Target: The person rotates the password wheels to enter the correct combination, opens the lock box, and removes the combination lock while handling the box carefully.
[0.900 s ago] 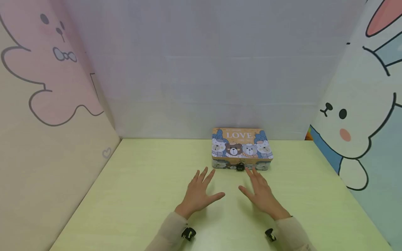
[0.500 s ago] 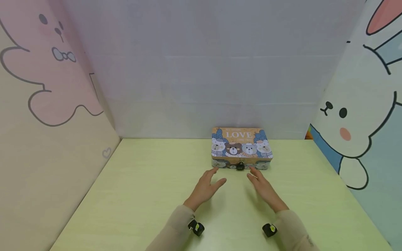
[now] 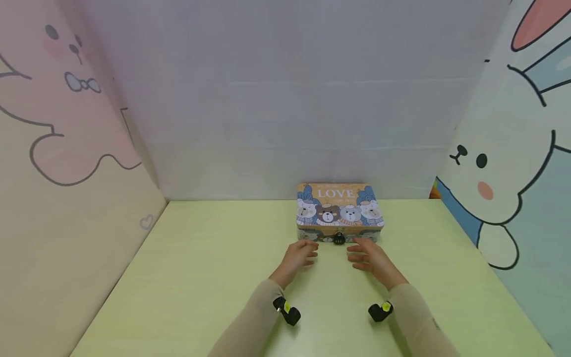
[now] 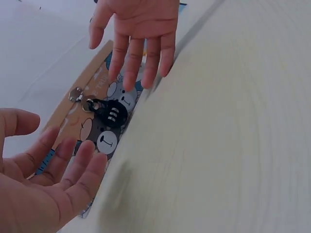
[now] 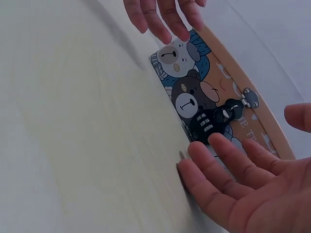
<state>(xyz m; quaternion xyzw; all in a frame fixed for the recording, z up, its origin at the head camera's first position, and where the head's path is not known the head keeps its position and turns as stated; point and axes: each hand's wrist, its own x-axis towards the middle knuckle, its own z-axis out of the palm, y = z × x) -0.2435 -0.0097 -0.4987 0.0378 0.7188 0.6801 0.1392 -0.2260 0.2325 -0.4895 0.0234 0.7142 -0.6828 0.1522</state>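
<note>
A tin box point(image 3: 340, 206) with cartoon bears and the word LOVE on its lid stands closed at the back of the table. A black combination padlock point(image 4: 113, 113) hangs from the metal clasp point(image 5: 250, 98) on its front. My left hand point(image 3: 298, 258) is just in front of the box's left part, fingers apart and slightly bent. The right hand point(image 3: 372, 258) mirrors it before the right part, also with loose fingers. Both hands hold nothing, palms turned toward each other, with the padlock between them.
The pale yellow-green table point(image 3: 205, 277) runs back to a whitish rear wall point(image 3: 285, 109). Side panels carry a pink cartoon figure point(image 3: 89, 144) on the left and a white rabbit point(image 3: 499, 183) on the right. Black wrist cameras point(image 3: 287, 311) sit at both sleeves.
Both hands have moved forward toward the box and rolled so the palms face inward. Their spread fingers have relaxed into a slight bend. The box stays where it was; the head view shifted slightly.
</note>
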